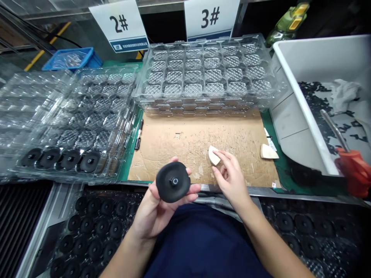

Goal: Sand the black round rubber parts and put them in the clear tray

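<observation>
My left hand (165, 200) grips a round black plastic part (181, 189) by its edge, above the front of the cardboard sheet (162, 144). The part has a shallow dish face with a small raised stem and ring at its centre, turned up towards me. My right hand (230, 175) has its thumb and forefinger closed about a cream wedge-shaped block (212, 155) on the cardboard. A similar cream block (268, 152) lies near the cardboard's right edge.
Stacked clear trays (199, 88) stand behind the cardboard. Left, another clear tray (98, 102) holds several black parts in its front row. A marker (139, 135) lies beside it. At right are a white bin (304, 127) with black scraps and a red-handled tool (355, 170).
</observation>
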{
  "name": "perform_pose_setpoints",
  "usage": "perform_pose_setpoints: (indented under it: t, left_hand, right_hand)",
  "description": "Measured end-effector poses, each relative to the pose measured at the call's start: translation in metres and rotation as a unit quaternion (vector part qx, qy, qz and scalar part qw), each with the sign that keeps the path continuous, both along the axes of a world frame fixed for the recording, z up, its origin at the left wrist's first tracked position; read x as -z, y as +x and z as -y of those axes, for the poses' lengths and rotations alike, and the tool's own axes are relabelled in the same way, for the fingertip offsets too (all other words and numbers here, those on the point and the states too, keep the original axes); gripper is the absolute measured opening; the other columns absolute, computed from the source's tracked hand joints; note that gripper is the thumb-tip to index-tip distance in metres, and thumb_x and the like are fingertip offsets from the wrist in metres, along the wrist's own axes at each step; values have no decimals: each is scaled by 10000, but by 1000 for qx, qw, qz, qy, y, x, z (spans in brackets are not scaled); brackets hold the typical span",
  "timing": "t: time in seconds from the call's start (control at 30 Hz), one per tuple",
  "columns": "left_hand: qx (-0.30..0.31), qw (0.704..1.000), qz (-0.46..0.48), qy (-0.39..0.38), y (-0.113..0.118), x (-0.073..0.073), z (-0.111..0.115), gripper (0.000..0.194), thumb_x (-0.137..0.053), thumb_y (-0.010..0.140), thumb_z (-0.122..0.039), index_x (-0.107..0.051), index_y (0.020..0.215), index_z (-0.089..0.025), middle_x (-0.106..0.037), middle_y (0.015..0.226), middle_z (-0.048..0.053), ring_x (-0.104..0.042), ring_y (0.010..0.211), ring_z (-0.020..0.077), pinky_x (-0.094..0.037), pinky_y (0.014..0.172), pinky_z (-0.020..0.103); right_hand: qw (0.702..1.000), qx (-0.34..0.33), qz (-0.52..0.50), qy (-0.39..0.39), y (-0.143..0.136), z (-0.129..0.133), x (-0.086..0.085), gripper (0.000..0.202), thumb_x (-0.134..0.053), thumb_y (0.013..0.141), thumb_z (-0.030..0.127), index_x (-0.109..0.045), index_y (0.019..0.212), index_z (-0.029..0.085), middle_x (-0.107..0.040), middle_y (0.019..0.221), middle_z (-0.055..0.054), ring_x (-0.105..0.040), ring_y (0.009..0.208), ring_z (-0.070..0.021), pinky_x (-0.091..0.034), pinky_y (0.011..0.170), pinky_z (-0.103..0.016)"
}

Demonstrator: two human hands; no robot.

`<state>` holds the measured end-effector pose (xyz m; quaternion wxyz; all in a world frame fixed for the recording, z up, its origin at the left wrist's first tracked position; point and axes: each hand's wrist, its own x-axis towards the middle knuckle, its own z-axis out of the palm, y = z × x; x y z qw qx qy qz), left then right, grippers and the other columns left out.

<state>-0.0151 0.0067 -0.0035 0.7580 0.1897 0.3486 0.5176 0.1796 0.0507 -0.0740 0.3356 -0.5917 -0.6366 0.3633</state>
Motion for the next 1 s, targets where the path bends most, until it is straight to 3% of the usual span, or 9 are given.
perform_pose_setpoints:
  t: [0.07, 0.13, 0.2, 0.3, 0.37, 0.47, 0.6, 0.77, 1.0]
  left_hand:
    - [-26, 985, -133, 105, -4, 0, -3, 563, -603, 755, -470, -426, 1284, -394, -605, 1183, 31, -646, 931, 224, -511, 826, 344]
    - [-30, 931, -292, 218, -8, 2, -7, 770, -695, 728, -260, -278, 1348, -447, -585, 1202, 22, -587, 1036, 225, -431, 933, 381]
    - [1, 864, -412, 290, -10, 4, -10, 1020, -713, 661, -48, -127, 1373, -484, -566, 1222, 15, -519, 1130, 230, -345, 1003, 419]
    - [50, 800, -490, 343, -10, 6, -15, 1137, -706, 622, 25, -26, 1378, -484, -544, 1238, 23, -508, 1130, 233, -333, 1005, 431]
    - [61, 783, -503, 361, -8, 5, -16, 1123, -708, 634, 4, -18, 1383, -470, -534, 1238, 30, -505, 1128, 234, -335, 1005, 429]
    - [72, 782, -503, 360, -5, 4, -16, 1098, -715, 652, -38, -10, 1393, -437, -528, 1230, 42, -503, 1126, 232, -325, 1017, 423]
    - [89, 809, -482, 324, -2, 1, -13, 1035, -708, 689, -115, -14, 1408, -384, -539, 1199, 58, -506, 1112, 231, -344, 1000, 390]
    - [111, 847, -437, 281, 0, 0, -8, 985, -688, 724, -207, -2, 1419, -332, -557, 1162, 71, -510, 1098, 235, -349, 979, 367]
    - [201, 886, -363, 207, -2, -2, -9, 976, -684, 717, -395, -4, 1414, -338, -566, 1134, 58, -539, 1058, 238, -340, 972, 389]
  right_hand:
    - [1000, -14, -1, 5, 3, 3, -10, 437, -518, 833, 277, -468, 1261, 208, -494, 1191, -99, -485, 639, -118, -464, 710, -333]
    - [999, -30, -21, -10, 7, 8, -19, 417, -549, 832, 350, -503, 1222, 212, -591, 1035, -68, -521, 725, -157, -445, 764, -351]
    - [995, -44, -74, -43, 10, 14, -27, 389, -463, 877, 444, -547, 1174, 207, -631, 861, -42, -549, 786, -181, -423, 810, -362]
    - [979, -52, -177, -90, 11, 22, -38, 517, -168, 954, 462, -587, 1123, 211, -625, 746, -27, -569, 789, -169, -424, 812, -341]
    - [970, -52, -213, -105, 10, 25, -45, 463, -184, 964, 419, -567, 1135, 221, -624, 779, -23, -566, 779, -153, -438, 780, -312]
    - [968, -57, -228, -84, 6, 26, -53, 270, -455, 907, 300, -519, 1166, 253, -609, 927, -24, -557, 842, -141, -449, 778, -284]
    - [958, -100, -265, -52, 2, 22, -62, 310, -571, 829, 162, -556, 1115, 283, -602, 946, -10, -554, 856, -128, -459, 798, -285]
    - [915, -197, -321, -148, 1, 13, -69, 194, -626, 803, 176, -635, 987, 239, -652, 827, 10, -587, 766, -103, -471, 728, -251]
    - [852, -224, -390, -268, 5, 7, -68, 174, -713, 726, 189, -674, 895, 203, -675, 762, 19, -627, 713, -76, -477, 679, -189]
